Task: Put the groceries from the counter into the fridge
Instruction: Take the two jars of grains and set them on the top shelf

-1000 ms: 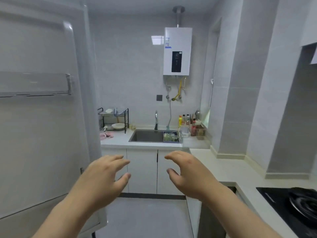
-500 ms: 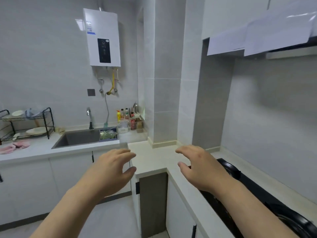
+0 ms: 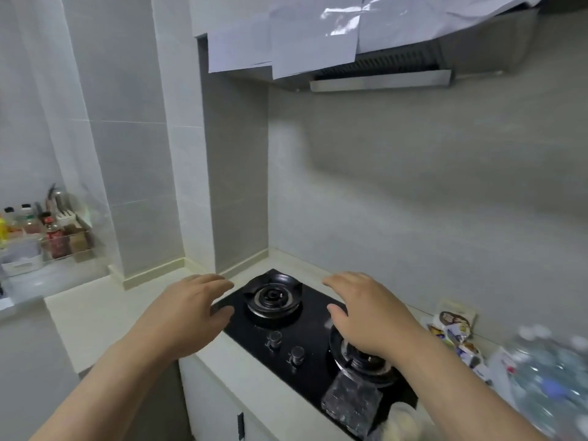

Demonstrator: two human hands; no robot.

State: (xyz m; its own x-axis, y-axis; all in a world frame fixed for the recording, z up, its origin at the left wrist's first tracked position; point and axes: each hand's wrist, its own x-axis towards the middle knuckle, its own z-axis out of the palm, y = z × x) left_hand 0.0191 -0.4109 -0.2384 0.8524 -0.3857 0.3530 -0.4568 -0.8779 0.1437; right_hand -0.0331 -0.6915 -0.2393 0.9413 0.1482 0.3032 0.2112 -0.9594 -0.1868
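Nearest, 5 o'clock: dark speckled packet (image 3: pixel 350 405) lying across the near edge of the hob (image 3: pixel 313 332), with a pale item (image 3: pixel 402 420) just beside it, too blurred to identify. 4 o'clock: pack of water bottles (image 3: pixel 547 380) and snack packets (image 3: pixel 453 329) on the surface (image 3: pixel 95 313) against the wall. I judge these to be the groceries, parked there until they go in the fridge, which is out of view. Middle: left hand (image 3: pixel 187 316) and right hand (image 3: pixel 366 316) hover palm-down and hold nothing. The fingers (image 3: pixel 216 281) are loosely spread and slightly bent, probably readied for a two-handed pickup. The right hand is over the near burner, closer to the goods. Far, 9 o'clock: condiment bottles (image 3: pixel 54 237). 12 o'clock: hood (image 3: pixel 381 78), papered over, presumably against grease.
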